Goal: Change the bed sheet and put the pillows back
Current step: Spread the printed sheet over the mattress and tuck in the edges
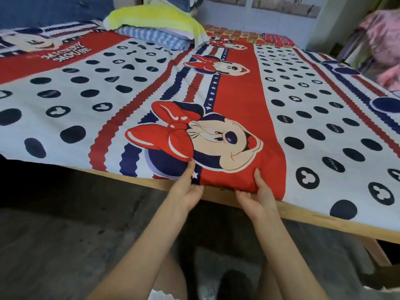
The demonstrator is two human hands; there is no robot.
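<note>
A red, white and navy cartoon-mouse bed sheet (238,87) lies spread flat over the bed. At its near edge my left hand (188,187) pinches the hem, thumb on top and fingers curled under. My right hand (257,193) grips the same edge a little to the right, thumb on the red stripe and fingers beneath. A blue-checked pillow (155,38) with a yellow-green towel-like cloth (151,18) draped over it lies at the far side of the bed.
The wooden bed frame (324,219) runs diagonally below the sheet's edge, with a leg at the right. Dark floor lies under me. A pile of pink and patterned cloth (383,46) stands beyond the bed's right side. An older red patterned sheet (249,36) shows at the far end.
</note>
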